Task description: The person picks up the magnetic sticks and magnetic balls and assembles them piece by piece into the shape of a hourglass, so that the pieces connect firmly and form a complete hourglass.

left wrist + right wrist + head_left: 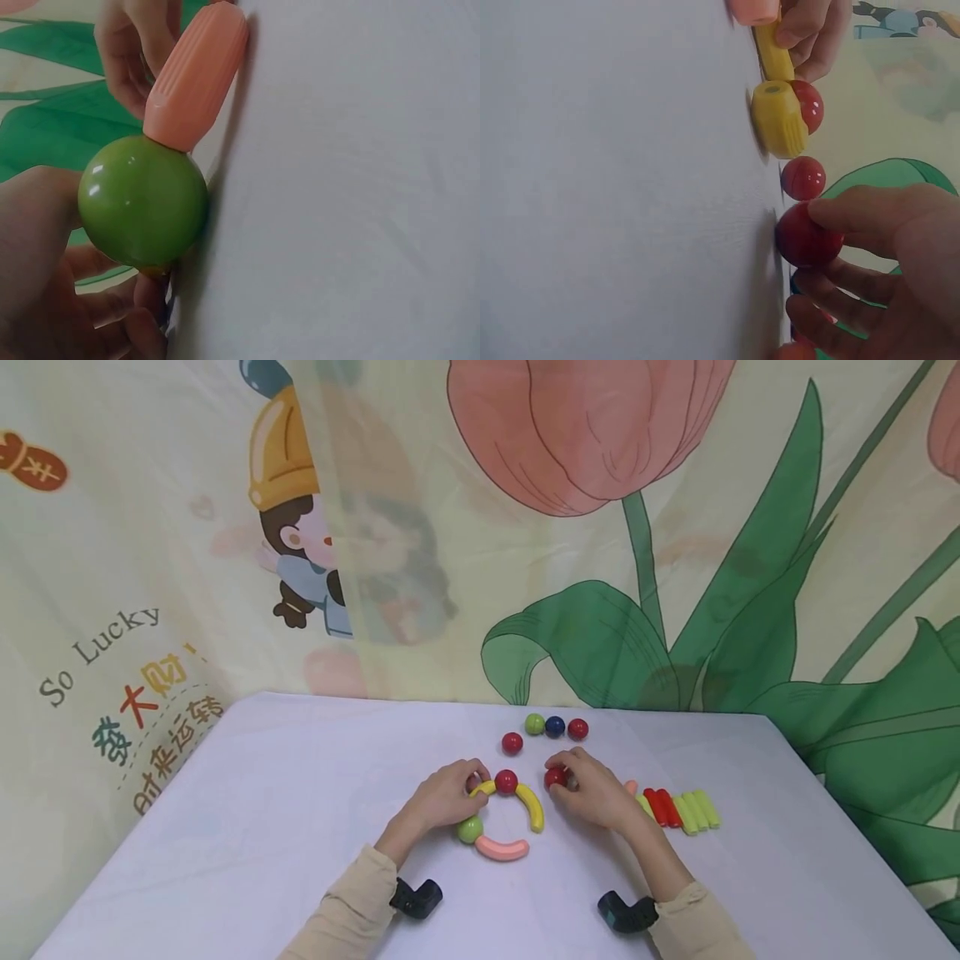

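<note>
My left hand (444,795) pinches a yellow curved bead (483,788) at the upper left of a ring of pieces on the table. In that ring a red ball (506,782) sits at the top, with a second yellow curved bead (534,811) to its right. A green ball (470,830) and a pink curved bead (502,849) make up the lower part; in the left wrist view the green ball (142,201) touches the ribbed pink bead (199,79). My right hand (596,791) holds another red ball (808,236) between thumb and fingers, low over the white cloth.
Behind the ring, green (535,723), blue (555,727) and red (577,729) balls stand in a row, with one red ball (512,743) just in front. Several red and light green sticks (678,811) lie side by side at the right. A printed curtain (405,660) hangs beyond the table.
</note>
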Motion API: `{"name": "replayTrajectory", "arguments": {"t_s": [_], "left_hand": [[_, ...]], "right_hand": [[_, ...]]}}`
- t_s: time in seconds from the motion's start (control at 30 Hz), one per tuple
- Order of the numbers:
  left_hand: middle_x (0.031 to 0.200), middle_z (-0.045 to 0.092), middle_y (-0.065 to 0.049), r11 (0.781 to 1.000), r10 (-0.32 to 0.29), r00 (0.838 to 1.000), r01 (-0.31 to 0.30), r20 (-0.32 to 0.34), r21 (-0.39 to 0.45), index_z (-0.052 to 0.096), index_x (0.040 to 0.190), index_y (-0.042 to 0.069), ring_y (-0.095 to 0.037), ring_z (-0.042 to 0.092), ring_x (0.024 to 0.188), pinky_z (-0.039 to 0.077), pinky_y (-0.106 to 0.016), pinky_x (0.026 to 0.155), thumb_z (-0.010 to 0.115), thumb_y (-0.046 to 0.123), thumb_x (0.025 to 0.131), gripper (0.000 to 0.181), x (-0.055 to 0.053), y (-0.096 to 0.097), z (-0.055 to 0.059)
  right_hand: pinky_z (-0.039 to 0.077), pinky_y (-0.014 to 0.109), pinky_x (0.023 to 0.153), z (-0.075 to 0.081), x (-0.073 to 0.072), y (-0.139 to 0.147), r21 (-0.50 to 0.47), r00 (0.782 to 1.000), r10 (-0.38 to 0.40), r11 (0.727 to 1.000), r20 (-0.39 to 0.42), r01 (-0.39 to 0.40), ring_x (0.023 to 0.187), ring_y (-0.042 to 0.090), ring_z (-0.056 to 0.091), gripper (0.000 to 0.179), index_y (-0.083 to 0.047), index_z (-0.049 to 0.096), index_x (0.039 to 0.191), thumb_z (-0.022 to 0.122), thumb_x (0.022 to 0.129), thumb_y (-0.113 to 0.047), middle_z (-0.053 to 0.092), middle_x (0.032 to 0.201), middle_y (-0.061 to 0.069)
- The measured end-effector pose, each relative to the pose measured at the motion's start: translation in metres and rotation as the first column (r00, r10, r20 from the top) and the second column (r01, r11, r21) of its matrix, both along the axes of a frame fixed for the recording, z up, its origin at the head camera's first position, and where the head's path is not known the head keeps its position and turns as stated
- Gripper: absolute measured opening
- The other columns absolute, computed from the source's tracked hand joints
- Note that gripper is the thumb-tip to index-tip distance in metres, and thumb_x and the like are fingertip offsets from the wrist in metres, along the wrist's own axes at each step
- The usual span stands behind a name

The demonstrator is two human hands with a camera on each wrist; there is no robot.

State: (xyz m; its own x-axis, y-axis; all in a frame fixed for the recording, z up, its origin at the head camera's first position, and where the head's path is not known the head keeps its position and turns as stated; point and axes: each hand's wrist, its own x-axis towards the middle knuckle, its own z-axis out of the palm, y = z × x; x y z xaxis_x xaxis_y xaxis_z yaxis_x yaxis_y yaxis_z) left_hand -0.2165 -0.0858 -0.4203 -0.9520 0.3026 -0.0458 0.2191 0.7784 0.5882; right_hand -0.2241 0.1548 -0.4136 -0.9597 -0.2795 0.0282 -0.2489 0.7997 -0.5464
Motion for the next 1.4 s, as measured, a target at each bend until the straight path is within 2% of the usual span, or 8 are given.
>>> {"name": "replayTrajectory", "arguments": {"t_s": [0.4,0.63,0.83,0.93,1.0,1.1,1.2,1.4], "left_hand": [[0.082,0.053,0.001,1.0,-0.004,0.999,0.003,-0.032,-0.014,0.062,0.103,0.015,-0.014,0.046,0.072,0.036,-0.025,0.058,0.063,0.021,0.082,0.022,-0.002,-0.007,0.005],[0.081,0.053,0.0,1.0,-0.031,1.0,0.031,-0.002,0.0,0.061,0.107,0.014,-0.014,0.047,0.07,0.037,-0.025,0.058,0.061,0.019,0.085,0.023,-0.004,-0.009,0.007],[0.084,0.056,0.0,0.999,-0.041,0.999,0.041,-0.003,-0.011,0.059,0.111,0.014,-0.014,0.05,0.068,0.041,-0.026,0.06,0.062,0.024,0.088,0.025,0.001,-0.012,0.019],[0.087,0.055,0.002,0.993,-0.108,0.993,0.105,-0.047,-0.049,0.059,0.111,0.017,-0.013,0.049,0.07,0.041,-0.025,0.06,0.064,0.03,0.088,0.027,0.006,-0.01,0.027],[0.09,0.057,0.002,0.976,-0.209,0.975,0.204,-0.075,-0.073,0.059,0.111,0.018,-0.012,0.05,0.075,0.043,-0.024,0.064,0.065,0.034,0.087,0.029,0.009,-0.007,0.032],[0.091,0.059,0.004,0.922,-0.376,0.922,0.362,-0.096,-0.137,0.061,0.106,0.021,-0.011,0.051,0.081,0.043,-0.022,0.07,0.065,0.038,0.087,0.026,0.015,0.0,0.036],[0.087,0.06,0.007,0.871,-0.477,0.876,0.459,-0.076,-0.177,0.064,0.1,0.023,-0.008,0.052,0.08,0.041,-0.023,0.076,0.065,0.042,0.086,0.024,0.02,0.007,0.035],[0.077,0.057,0.01,0.841,-0.512,0.855,0.479,-0.084,-0.253,0.063,0.09,0.024,0.0,0.048,0.07,0.035,-0.025,0.074,0.065,0.045,0.085,0.021,0.029,0.017,0.025]], "right_hand": [[0.054,0.024,0.068,0.013,0.013,0.005,-0.001,0.987,0.126,0.992,0.098,-0.126,0.09,0.013,0.057,0.034,-0.016,0.059,0.108,0.075,0.078,-0.014,0.061,0.099,-0.003],[0.053,0.024,0.069,0.016,0.018,0.008,0.039,0.979,0.179,0.982,0.1,-0.184,0.087,0.013,0.056,0.032,-0.015,0.062,0.109,0.073,0.08,-0.016,0.062,0.097,-0.004],[0.053,0.024,0.069,0.017,0.021,0.012,0.067,0.973,0.203,0.975,0.106,-0.211,0.088,0.012,0.056,0.031,-0.016,0.062,0.107,0.074,0.078,-0.016,0.061,0.096,-0.005],[0.053,0.025,0.07,0.019,0.022,0.014,0.077,0.969,0.218,0.971,0.115,-0.228,0.088,0.012,0.056,0.031,-0.017,0.061,0.106,0.075,0.078,-0.017,0.061,0.096,-0.005],[0.053,0.026,0.071,0.02,0.022,0.015,0.08,0.965,0.231,0.967,0.121,-0.242,0.088,0.012,0.055,0.031,-0.018,0.06,0.105,0.075,0.078,-0.017,0.06,0.096,-0.006],[0.053,0.026,0.073,0.02,0.022,0.016,0.076,0.959,0.253,0.962,0.128,-0.264,0.089,0.011,0.055,0.031,-0.019,0.06,0.105,0.075,0.079,-0.018,0.06,0.096,-0.007],[0.052,0.025,0.074,0.02,0.022,0.015,0.069,0.953,0.276,0.956,0.128,-0.286,0.089,0.011,0.056,0.03,-0.019,0.059,0.105,0.074,0.079,-0.019,0.061,0.096,-0.008],[0.05,0.024,0.074,0.022,0.024,0.015,0.064,0.942,0.301,0.948,0.15,-0.313,0.089,0.011,0.056,0.028,-0.02,0.059,0.105,0.073,0.08,-0.019,0.061,0.095,-0.009]]}}
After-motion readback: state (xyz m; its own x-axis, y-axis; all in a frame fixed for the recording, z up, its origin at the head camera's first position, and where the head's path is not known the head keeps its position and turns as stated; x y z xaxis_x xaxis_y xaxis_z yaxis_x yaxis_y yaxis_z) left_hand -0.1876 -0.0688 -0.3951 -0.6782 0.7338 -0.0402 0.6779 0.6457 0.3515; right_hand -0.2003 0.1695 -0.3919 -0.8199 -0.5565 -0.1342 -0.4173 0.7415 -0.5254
